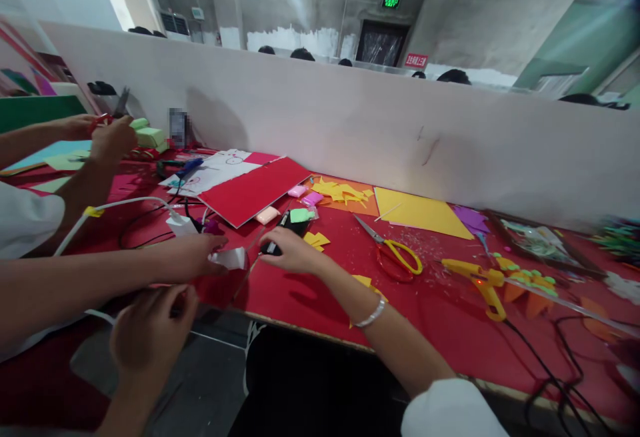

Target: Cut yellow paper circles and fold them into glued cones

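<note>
My right hand [293, 251], with a bracelet at the wrist, reaches over the red table. Its fingers curl round a small black object [273, 248] whose kind I cannot make out. My left hand [153, 327] is at the table's front edge, low on the left. Its thumb and forefinger curl together; the palm is hidden. Close by, a co-worker's hand [203, 254] holds a crumpled white piece [231, 259]. Pale green [301, 214] and peach [267, 215] soft packets lie just beyond my right hand, near yellow paper scraps [317, 241].
Yellow-handled scissors [400, 255] and a yellow glue gun [477, 280] with a lit light lie to the right. Behind are a red board [255, 190] and yellow sheet [423, 212]. Another person's hand [114, 138] holds red-handled scissors [103, 120]. A white cable [115, 202] crosses the left.
</note>
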